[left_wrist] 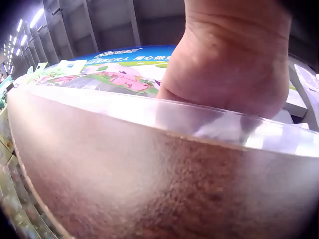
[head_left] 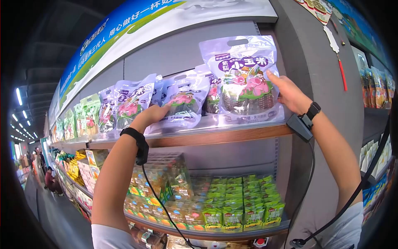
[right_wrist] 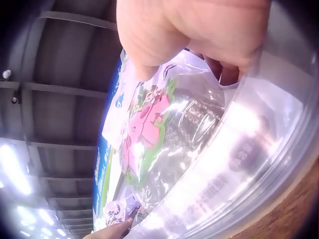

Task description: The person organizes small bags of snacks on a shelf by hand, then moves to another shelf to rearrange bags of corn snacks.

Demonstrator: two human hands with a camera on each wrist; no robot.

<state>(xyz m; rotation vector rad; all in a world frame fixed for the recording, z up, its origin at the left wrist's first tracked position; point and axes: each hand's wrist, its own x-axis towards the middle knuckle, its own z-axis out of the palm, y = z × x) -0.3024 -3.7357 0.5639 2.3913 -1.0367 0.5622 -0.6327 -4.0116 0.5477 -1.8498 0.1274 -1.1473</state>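
A large purple bag of corn (head_left: 248, 83) stands upright at the right end of the top shelf. My right hand (head_left: 290, 93) grips its right edge, thumb on the front and fingers behind; the right wrist view shows the hand (right_wrist: 194, 35) over the bag's printed front (right_wrist: 149, 124). Further left, my left hand (head_left: 154, 116) touches the left side of another purple bag (head_left: 184, 101), which leans back. In the left wrist view the left hand (left_wrist: 229, 69) reaches behind the shelf's clear front lip (left_wrist: 199, 117), its fingers mostly hidden.
More purple bags (head_left: 130, 99) and green bags (head_left: 88, 114) line the shelf to the left. Below the wooden shelf edge (head_left: 219, 137) are green packets (head_left: 242, 203) and orange-printed packets (head_left: 166, 199). A grey pillar (head_left: 306, 50) rises at the right. Cables hang from both wrists.
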